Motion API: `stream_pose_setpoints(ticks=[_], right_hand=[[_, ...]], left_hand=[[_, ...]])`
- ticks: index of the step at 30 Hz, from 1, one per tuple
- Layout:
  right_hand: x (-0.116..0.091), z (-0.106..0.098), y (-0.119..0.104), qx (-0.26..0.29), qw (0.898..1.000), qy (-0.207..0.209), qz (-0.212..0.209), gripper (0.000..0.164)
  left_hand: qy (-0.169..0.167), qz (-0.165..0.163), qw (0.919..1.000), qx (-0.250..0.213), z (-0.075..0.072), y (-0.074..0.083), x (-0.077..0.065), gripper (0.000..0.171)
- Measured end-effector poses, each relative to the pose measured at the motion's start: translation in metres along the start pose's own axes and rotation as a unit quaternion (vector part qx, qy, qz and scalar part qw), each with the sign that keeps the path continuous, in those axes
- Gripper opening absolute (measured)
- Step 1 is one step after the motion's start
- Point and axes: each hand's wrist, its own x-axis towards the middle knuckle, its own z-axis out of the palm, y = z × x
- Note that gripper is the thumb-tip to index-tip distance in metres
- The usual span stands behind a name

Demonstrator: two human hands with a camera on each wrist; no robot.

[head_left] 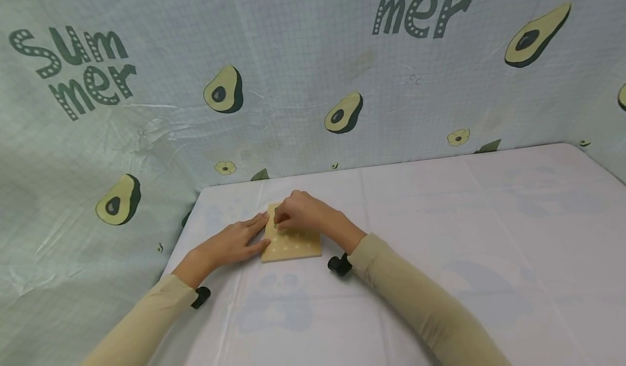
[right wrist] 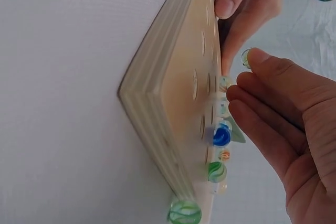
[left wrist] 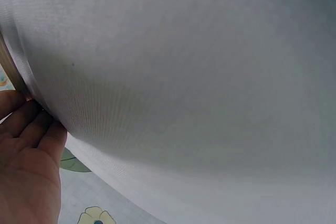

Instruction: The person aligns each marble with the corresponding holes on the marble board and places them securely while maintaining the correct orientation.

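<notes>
A light wooden board [head_left: 293, 246] with rows of round hollows lies flat on the table. My left hand [head_left: 239, 240] rests at its left edge, fingers extended; in the left wrist view the fingers [left wrist: 50, 129] reach to the board's side. Above the board, my right hand [head_left: 303, 214] pinches a small clear marble [right wrist: 245, 59] between thumb and forefinger. Several glass marbles sit along the board, among them a blue one [right wrist: 222, 136] and a green-swirled one [right wrist: 216, 171]. Another green marble [right wrist: 185, 212] overlaps the board's edge in the right wrist view. From the head, my right hand hides most marbles.
The table wears a white cloth [head_left: 415, 301] with faint pale blue prints. Behind it and to the left hangs a pale sheet [head_left: 288, 83] printed with avocados and lettering. A black wrist camera [head_left: 339, 265] sits under my right cuff, another [head_left: 201, 297] by the left.
</notes>
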Motion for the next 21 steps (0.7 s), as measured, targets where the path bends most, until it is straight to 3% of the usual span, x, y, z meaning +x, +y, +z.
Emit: stream_pose_setpoints(ticks=[21], right_hand=[[0.018,0.006,-0.001,-0.040,0.999,-0.028,0.003,0.013]], left_hand=[[0.002,0.006,1.0000,-0.003,-0.002,0.001,-0.001,0.072]])
